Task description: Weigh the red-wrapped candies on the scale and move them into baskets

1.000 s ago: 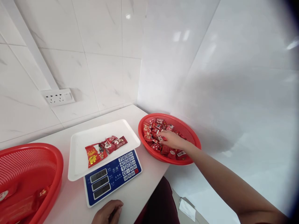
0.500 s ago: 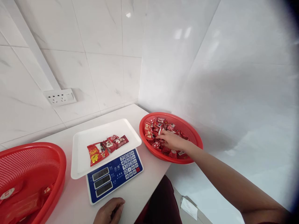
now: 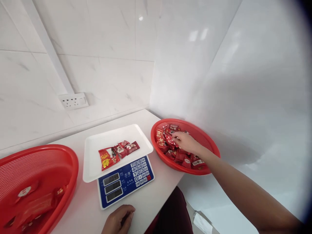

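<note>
My right hand (image 3: pixel 186 142) reaches into the right red basket (image 3: pixel 214 148), its fingers pinched at a red packet with white spots (image 3: pixel 170 140). Other small red packets (image 3: pixel 187 162) lie heaped around it, and a larger red packet with gold lettering (image 3: pixel 160 136) leans at the basket's left side. My left hand (image 3: pixel 119 219) rests loosely curled on the table just below the scale, with nothing visible in it. On the scale's white tray (image 3: pixel 94 162) several red packets (image 3: pixel 120 150) overlap in a row, the leftmost bigger and marked in yellow.
The blue scale panel (image 3: pixel 126 180) with keys and displays faces me. A second red basket (image 3: pixel 70 162), holding a few red packages (image 3: pixel 36 208), stands at the left of the white table (image 3: pixel 85 208). Tiled walls meet behind, with a socket (image 3: pixel 73 101). Something white (image 3: pixel 202 224) lies on the floor.
The view has shifted slightly, so the scale and baskets appear further right. My right hand has lifted a little among the packets, and the white-spotted packet now shows at its fingertips. My left hand stays put.
</note>
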Demonstrator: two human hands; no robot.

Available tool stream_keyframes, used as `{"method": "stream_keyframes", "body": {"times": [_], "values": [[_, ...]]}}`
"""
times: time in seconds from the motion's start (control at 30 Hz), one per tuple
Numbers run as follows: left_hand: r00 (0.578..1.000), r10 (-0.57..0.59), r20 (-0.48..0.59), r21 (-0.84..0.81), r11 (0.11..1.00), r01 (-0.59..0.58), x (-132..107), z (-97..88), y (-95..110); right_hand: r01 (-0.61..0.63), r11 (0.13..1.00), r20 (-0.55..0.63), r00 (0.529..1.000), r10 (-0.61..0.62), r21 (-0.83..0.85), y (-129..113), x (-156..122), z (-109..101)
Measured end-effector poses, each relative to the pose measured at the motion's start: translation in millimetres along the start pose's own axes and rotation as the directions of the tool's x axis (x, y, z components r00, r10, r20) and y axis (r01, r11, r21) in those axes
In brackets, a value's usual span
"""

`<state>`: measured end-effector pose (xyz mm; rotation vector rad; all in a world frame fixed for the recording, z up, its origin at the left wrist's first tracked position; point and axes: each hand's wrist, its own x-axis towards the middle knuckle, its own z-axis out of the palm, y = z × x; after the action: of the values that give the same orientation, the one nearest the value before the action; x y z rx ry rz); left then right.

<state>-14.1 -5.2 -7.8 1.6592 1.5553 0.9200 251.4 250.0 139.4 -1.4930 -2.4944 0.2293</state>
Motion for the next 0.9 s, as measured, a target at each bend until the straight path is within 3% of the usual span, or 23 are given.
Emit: {"method": "stream_keyframes", "body": {"times": [0.1, 0.27, 0.4, 0.5, 0.63, 0.9], "values": [[1.000, -0.004, 0.029, 0.026, 1.000, 0.003, 0.0, -3.3, 6.8, 0.088, 0.991, -0.082, 0.993, -0.080, 0.101, -33.2, 6.0, -1.9], [0.997, -0.071, 0.012, 0.031, 0.997, 0.071, -1.1, -4.9, 17.2, 0.235, 0.960, -0.144, 0.966, -0.213, 0.155, -98.5, 26.8, 12.9], [0.993, -0.116, 0.015, -0.009, 0.993, 0.116, -3.0, -7.6, 21.9, 0.300, 0.927, -0.217, 0.943, -0.252, 0.227, -122.9, 30.5, 18.9], [0.992, -0.121, 0.028, -0.018, 0.992, 0.122, -3.3, -9.7, 24.1, 0.286, 0.908, -0.239, 0.946, -0.218, 0.306, -115.8, 16.9, 15.9], [0.992, -0.121, 0.034, 0.020, 0.992, 0.121, -3.0, -10.4, 24.5, 0.228, 0.904, -0.234, 0.961, -0.149, 0.362, -86.4, -11.6, 14.1], [0.992, -0.123, 0.036, 0.011, 0.992, 0.122, -4.1, -9.1, 23.0, -0.086, 0.877, -0.085, 0.986, 0.142, 0.473, -47.5, -55.7, 22.8]]}}
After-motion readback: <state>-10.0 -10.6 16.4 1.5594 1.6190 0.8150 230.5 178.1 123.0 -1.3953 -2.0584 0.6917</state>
